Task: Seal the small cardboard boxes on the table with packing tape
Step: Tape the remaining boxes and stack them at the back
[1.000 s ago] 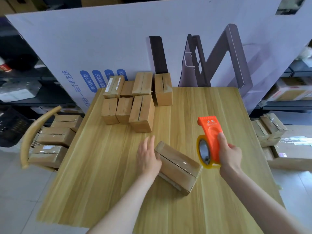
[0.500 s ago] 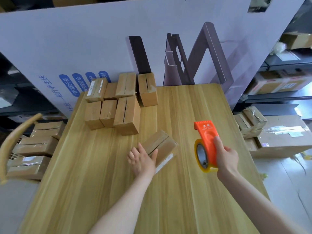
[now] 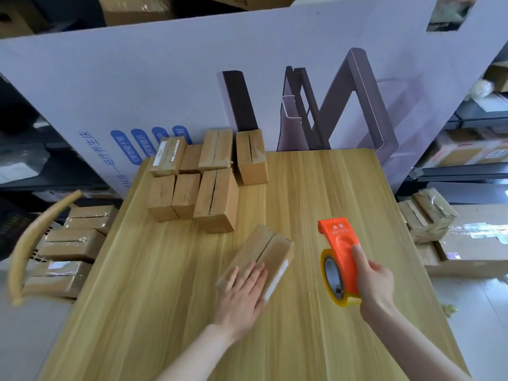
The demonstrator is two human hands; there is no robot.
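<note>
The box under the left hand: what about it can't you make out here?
Head view only:
- Near end of the box: covered by the left hand.
- Its underside and far side: face away from the camera.
- White label on its right side: too small to read.
- Loose tape end on the dispenser: hidden by the right hand.

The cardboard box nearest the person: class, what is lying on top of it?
The left hand lies flat, palm down, on the near end of the cardboard box. The far part of its centre seam shows; the hand covers the rest.
</note>
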